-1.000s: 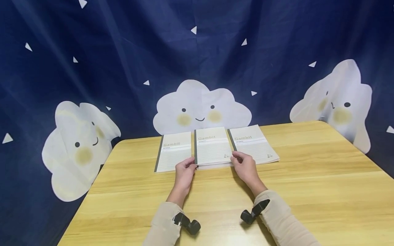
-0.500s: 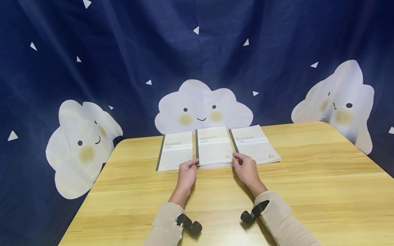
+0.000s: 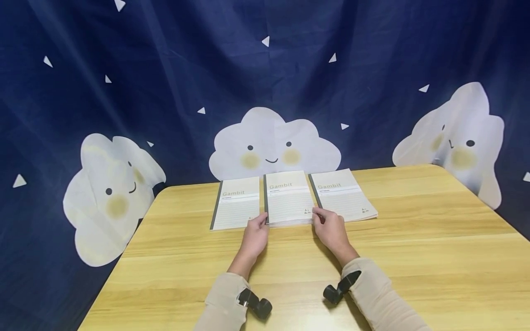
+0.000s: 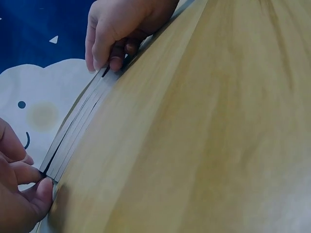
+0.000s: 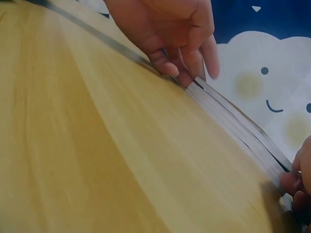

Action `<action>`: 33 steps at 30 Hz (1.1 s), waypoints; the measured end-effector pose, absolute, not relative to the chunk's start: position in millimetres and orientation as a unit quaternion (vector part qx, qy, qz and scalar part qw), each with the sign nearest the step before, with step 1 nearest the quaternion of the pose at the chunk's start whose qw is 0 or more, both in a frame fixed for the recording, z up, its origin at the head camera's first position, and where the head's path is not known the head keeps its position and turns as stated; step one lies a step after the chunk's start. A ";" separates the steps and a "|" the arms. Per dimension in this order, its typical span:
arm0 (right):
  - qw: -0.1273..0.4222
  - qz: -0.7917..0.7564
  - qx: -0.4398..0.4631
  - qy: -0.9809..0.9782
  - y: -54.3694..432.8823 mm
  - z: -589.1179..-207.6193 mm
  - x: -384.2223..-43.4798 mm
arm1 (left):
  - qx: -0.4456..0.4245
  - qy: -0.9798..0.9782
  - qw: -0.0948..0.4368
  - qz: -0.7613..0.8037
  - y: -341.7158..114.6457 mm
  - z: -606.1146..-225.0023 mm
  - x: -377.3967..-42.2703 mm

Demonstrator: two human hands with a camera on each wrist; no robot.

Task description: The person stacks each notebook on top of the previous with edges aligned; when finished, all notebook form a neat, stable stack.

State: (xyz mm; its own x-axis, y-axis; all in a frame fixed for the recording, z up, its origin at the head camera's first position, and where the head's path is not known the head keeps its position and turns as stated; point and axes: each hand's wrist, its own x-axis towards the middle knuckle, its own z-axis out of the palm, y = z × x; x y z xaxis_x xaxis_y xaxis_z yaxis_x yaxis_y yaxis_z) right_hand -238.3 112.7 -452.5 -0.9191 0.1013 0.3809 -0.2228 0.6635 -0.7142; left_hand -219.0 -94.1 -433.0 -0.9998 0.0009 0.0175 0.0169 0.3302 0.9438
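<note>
Three "Gambit" notebook piles lie side by side near the table's back edge. My left hand [image 3: 254,236] pinches the near left corner of the top notebook [image 3: 288,197] of the middle stack. At the near right corner, my right hand [image 3: 331,227] grips the same notebook with thumb and curled fingers. In the left wrist view, a thin dark gap shows between this top notebook and the stacked notebooks [image 4: 80,128] under it. The left notebook [image 3: 236,202] and the right notebook [image 3: 341,195] flank it, the right one angled slightly.
The light wooden table [image 3: 414,257] reaches toward me and to both sides. A dark blue curtain [image 3: 174,69] with smiling clouds hangs right behind its back edge. Each sleeve carries a black wrist camera [image 3: 262,308].
Both hands have eased the top middle notebook slightly down and nearer, so its front edge sits closer to the stack's. The left hand has shifted a little right; the head view has turned slightly left.
</note>
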 end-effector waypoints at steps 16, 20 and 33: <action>0.208 0.376 0.032 -0.902 111.2 -451.6 -237.2 | -0.022 -0.820 -0.008 -0.572 -92.7 -433.2 -217.3; 0.205 0.373 0.030 -0.904 110.5 -450.4 -236.8 | -0.021 -0.821 -0.010 -0.571 -92.6 -433.0 -216.4; 0.217 0.372 0.036 -0.902 111.3 -450.8 -236.2 | -0.018 -0.811 -0.024 -0.585 -94.9 -434.1 -217.4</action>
